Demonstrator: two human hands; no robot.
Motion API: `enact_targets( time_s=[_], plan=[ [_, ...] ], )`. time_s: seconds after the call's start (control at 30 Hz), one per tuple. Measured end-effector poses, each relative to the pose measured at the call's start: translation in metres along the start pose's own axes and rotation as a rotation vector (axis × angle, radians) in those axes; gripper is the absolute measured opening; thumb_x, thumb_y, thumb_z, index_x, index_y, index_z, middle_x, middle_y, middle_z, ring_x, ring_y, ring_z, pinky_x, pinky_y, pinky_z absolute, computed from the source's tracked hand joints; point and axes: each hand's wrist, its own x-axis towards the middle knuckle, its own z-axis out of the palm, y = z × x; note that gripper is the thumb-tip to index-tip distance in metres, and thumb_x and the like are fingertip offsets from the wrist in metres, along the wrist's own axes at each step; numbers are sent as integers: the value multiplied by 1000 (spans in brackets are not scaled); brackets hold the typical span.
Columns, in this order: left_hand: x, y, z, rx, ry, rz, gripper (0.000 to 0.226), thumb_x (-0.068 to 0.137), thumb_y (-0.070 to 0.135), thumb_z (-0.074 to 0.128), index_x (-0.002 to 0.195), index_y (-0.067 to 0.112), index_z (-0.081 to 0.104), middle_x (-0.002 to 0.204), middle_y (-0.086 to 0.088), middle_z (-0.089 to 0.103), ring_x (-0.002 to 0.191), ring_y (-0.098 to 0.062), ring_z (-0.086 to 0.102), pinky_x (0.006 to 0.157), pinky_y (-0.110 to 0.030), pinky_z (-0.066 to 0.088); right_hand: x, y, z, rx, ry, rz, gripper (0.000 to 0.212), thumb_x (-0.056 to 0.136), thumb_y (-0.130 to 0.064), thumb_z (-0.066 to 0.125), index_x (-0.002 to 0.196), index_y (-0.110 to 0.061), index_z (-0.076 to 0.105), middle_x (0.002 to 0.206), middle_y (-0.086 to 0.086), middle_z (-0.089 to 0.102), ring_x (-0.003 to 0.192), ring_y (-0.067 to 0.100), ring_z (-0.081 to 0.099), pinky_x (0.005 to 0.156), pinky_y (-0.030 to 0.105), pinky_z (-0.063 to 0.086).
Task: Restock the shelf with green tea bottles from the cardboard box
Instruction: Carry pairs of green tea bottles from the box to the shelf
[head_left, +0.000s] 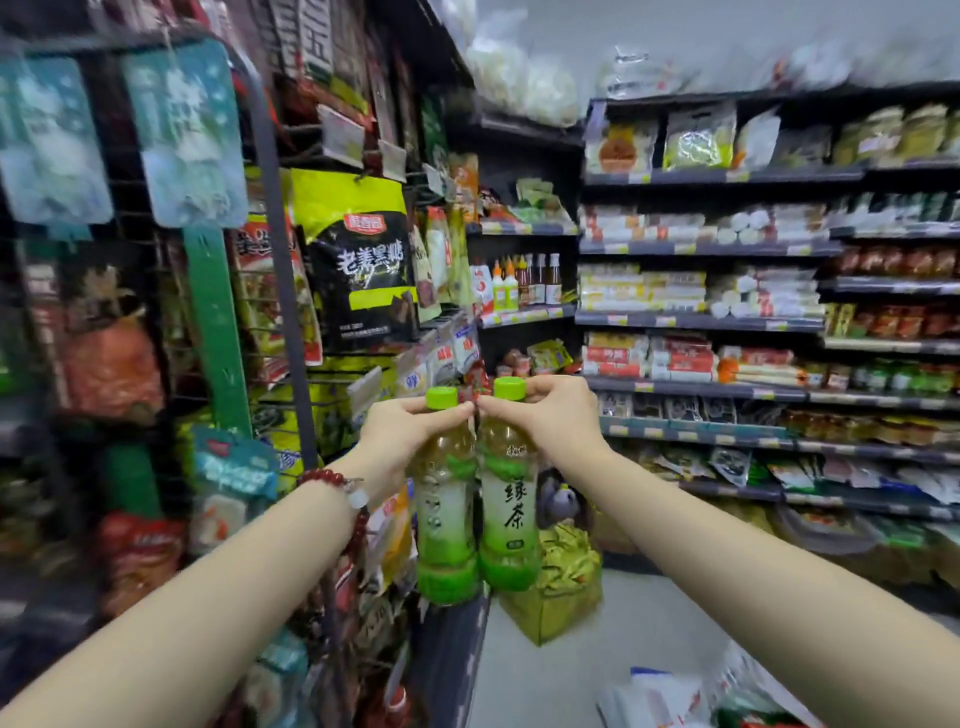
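Carrying step, by the look of it: two bottles lifted and held out mid-aisle, not yet on any shelf.

Far left, a wire rack of hanging snack packets (156, 291), blurred; on one black-and-yellow-green pouch (358, 260), large characters legible as 老姜黑糖.

Left hand (400, 431), red bead bracelet (337, 480) at the wrist, fingers curled round the neck of a clear plastic green tea bottle with a lime-green cap (444, 519); label turned away, unreadable.

Touching it on the right, a second lime-capped green tea bottle (509, 509), label showing 绿茶, pinched at the neck by the right hand (556, 415).

Right, dark store shelves (701, 322) with packaged goods and unreadable yellow price tags.

Cardboard box not identifiable with certainty. Next move likely calls for finding the drinks shelf and setting both bottles upright, labels outward.
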Motion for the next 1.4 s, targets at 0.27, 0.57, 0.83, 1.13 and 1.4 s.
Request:
enact_targets(
  time_s=[0.27, 0.57, 0.83, 1.13, 1.4],
  plan=[
    [-29, 18, -83, 17, 72, -53, 37, 64, 29, 84, 92, 8, 72, 75, -3, 73, 55, -7, 65, 50, -18, 47, -15, -55, 60, 35, -83, -53, 52, 60, -47, 87, 84, -2, 75, 76, 8, 72, 75, 15, 63, 78, 37, 54],
    [-14, 33, -205, -16, -20, -4, 19, 75, 12, 76, 92, 4, 73, 62, 0, 73, 46, -5, 64, 41, -11, 43, -24, -116, 157, 75, -88, -97, 26, 63, -39, 88, 64, -16, 75, 53, -5, 70, 46, -1, 60, 53, 13, 49],
    [9, 71, -307, 11, -60, 66, 51, 42, 25, 85, 90, 9, 77, 88, -12, 77, 85, -25, 73, 89, -40, 54, -17, -184, 240, 94, 59, -128, 56, 58, -54, 84, 66, -1, 70, 65, 15, 72, 59, 14, 59, 63, 31, 51],
    [16, 88, -377, -9, -47, 114, 18, 68, 13, 77, 86, 9, 74, 66, -4, 75, 53, -12, 70, 47, -18, 53, -9, -231, 301, 89, 41, -210, 64, 59, -52, 85, 71, 8, 66, 65, 14, 64, 62, 23, 59, 64, 36, 50],
    [40, 91, -446, 1, -76, 127, 36, 57, 23, 81, 89, 7, 76, 85, -12, 75, 72, -22, 70, 72, -32, 59, -4, -251, 367, 82, 23, -176, 53, 65, -45, 85, 66, 5, 69, 61, 15, 71, 51, 13, 55, 54, 21, 46]
  ],
)
